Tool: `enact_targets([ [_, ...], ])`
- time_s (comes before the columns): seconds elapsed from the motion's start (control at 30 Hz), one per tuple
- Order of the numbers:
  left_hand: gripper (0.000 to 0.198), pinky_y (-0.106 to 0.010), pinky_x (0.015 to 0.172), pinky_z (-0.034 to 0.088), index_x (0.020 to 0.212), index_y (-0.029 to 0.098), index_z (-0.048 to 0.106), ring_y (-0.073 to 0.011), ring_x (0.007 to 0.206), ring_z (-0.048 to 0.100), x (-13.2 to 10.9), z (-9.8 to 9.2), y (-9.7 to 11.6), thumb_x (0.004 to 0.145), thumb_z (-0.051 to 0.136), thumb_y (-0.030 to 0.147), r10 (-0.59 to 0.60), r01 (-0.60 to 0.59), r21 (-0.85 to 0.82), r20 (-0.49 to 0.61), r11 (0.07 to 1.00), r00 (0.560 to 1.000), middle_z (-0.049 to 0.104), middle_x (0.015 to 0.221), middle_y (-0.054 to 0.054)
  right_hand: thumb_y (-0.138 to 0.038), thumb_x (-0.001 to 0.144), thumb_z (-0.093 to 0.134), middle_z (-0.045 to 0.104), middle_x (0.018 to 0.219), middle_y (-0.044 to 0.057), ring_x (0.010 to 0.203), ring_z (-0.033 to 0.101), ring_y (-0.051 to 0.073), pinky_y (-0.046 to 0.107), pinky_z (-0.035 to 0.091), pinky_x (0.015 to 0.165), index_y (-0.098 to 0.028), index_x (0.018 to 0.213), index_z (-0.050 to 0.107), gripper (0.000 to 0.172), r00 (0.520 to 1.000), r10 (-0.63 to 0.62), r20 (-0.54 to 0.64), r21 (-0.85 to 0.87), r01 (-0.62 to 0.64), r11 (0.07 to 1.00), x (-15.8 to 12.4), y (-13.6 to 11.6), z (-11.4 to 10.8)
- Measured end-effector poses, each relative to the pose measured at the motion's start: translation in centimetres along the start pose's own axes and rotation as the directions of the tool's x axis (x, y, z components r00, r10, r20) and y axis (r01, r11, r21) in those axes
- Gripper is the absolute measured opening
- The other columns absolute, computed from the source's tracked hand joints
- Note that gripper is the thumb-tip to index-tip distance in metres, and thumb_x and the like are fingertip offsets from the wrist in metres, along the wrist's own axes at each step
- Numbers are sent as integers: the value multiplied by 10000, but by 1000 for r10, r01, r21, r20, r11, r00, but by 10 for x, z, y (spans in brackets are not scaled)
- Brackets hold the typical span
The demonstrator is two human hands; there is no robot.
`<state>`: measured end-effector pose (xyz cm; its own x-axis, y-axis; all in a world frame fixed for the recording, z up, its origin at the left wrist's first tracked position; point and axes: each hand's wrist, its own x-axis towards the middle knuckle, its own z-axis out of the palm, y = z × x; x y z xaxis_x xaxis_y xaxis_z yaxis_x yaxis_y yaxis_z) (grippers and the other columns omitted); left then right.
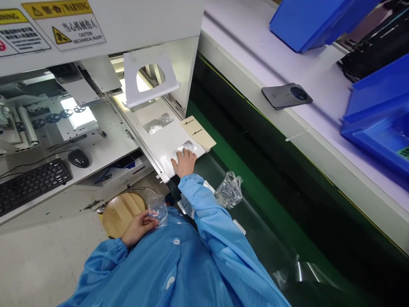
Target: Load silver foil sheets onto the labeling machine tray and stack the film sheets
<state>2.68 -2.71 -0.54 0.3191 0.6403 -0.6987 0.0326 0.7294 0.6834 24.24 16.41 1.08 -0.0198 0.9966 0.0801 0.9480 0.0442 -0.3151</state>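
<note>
Here the right hand lies, fingers together, on a small clear packet at the near edge of the white tray, bare tray open toward 11 o'clock, tan card at 1 o'clock, while the left hand pinches a clear bag

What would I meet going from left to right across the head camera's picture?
In order: black keyboard → black mouse → left hand holding a small clear bag → right hand on the white machine tray → crumpled clear bag → dark grey device → blue bin at the right edge.
</note>
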Motion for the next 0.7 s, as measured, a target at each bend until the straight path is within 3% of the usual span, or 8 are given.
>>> enact_targets([
  [0.1, 601, -283, 661, 514, 983, 175, 575, -184, 698, 666, 3, 2, 6, 569, 843, 518, -5, 4, 39, 4, 999, 1000, 705, 781, -21, -409, 930, 535, 436, 1425, 165, 1299, 317, 344, 554, 149, 1093, -167, 1220, 588, 381, 999, 43, 26, 25, -43, 999, 7, -2, 4],
  [0.2, 601, -289, 667, 512, 977, 177, 581, -188, 699, 665, 5, 6, 12, 571, 830, 543, -1, 0, 83, 16, 997, 1000, 700, 785, -23, -426, 936, 534, 433, 1432, 159, 1318, 318, 328, 548, 127, 1121, -169, 1260, 569, 415, 999, 29, -16, 120, -27, 992, 8, -1, -6],
  [0.33, 541, -289, 668, 510, 962, 172, 587, -190, 717, 662, 15, 19, 27, 619, 814, 523, 44, -60, 155, 101, 986, 994, 700, 788, -33, -428, 940, 534, 506, 1355, 125, 1279, 406, 273, 462, 255, 1117, -200, 1277, 566, 408, 988, 103, -116, 357, -56, 933, -30, 9, -31],
  [0.43, 450, -287, 704, 510, 963, 160, 604, -185, 749, 660, 31, 44, 41, 685, 792, 459, 96, -151, 212, 250, 965, 964, 704, 809, -42, -409, 904, 586, 550, 1299, 107, 1195, 506, 242, 387, 413, 1014, -228, 1305, 550, 442, 986, 164, -8, 586, -128, 800, -92, 24, -43],
  [0.53, 370, -296, 752, 512, 977, 146, 633, -187, 790, 662, 46, 80, 47, 731, 762, 391, 80, -229, 265, 475, 937, 877, 714, 865, -58, -416, 837, 649, 645, 1120, 80, 891, 639, 181, 303, 523, 777, -224, 1289, 561, 499, 945, 213, 249, 802, -325, 501, -170, 44, -41],
  [0.6, 332, -296, 757, 512, 961, 140, 658, -193, 796, 665, 54, 107, 43, 738, 746, 371, -20, -252, 348, 619, 903, 785, 720, 869, -65, -415, 847, 609, 682, 889, 42, 687, 627, 147, 264, 516, 646, -189, 1181, 620, 403, 882, 303, 361, 844, -447, 295, -225, 58, -35],
  [0.63, 319, -290, 731, 515, 943, 140, 669, -194, 775, 664, 58, 120, 38, 734, 743, 369, -94, -254, 415, 657, 874, 748, 721, 840, -62, -406, 861, 575, 678, 805, 29, 639, 614, 143, 255, 505, 610, -176, 1112, 646, 348, 844, 380, 379, 840, -486, 241, -254, 66, -32],
  [0.7, 288, -273, 642, 510, 905, 147, 675, -194, 712, 657, 69, 148, 24, 737, 728, 374, -229, -252, 556, 653, 792, 721, 706, 757, -46, -363, 874, 536, 678, 749, 24, 642, 618, 153, 250, 496, 605, -171, 986, 681, 265, 723, 585, 367, 757, -598, 264, -315, 81, -27],
])
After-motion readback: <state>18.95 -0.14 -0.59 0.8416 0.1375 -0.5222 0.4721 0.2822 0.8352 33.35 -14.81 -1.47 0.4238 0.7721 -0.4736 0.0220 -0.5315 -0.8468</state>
